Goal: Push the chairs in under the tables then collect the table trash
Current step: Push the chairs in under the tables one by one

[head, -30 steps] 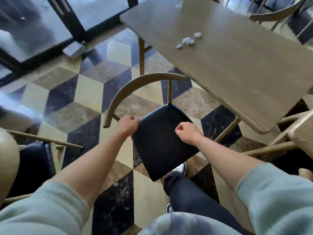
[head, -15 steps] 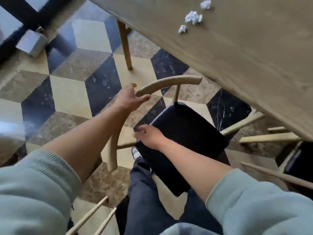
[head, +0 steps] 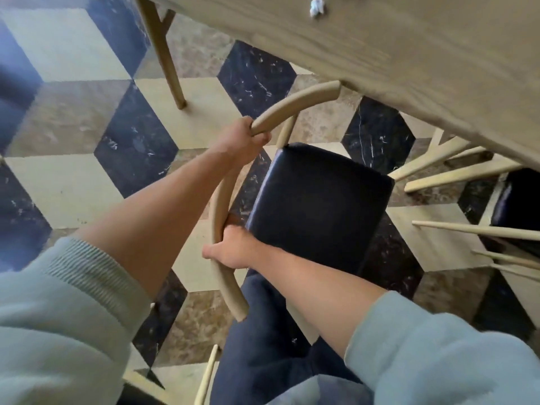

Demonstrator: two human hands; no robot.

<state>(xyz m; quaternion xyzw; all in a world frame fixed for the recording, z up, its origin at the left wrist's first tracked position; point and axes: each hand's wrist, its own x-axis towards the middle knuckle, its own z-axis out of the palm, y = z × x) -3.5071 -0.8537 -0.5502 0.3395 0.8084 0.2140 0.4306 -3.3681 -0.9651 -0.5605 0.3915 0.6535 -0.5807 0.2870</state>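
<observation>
A wooden chair with a black padded seat point(head: 318, 206) and a curved wooden backrest point(head: 295, 105) stands beside the long wooden table point(head: 409, 62). The far end of the backrest touches or nearly touches the table's edge. My left hand point(head: 244, 138) is closed around the upper part of the backrest. Lower down, my right hand point(head: 233, 247) grips the same curved rail near its lower end. One crumpled white paper scrap point(head: 316, 7) lies on the tabletop at the top edge of the view.
A table leg point(head: 163, 51) stands on the patterned floor at upper left. Another black-seated chair point(head: 517, 206) with pale wooden legs sits under the table at right. Thin chair legs point(head: 206, 375) show near my dark trousers at the bottom.
The chair has moved closer to the table, its backrest end now at the table edge. My left hand has closed on the backrest; my right hand has shifted from the seat to the rail.
</observation>
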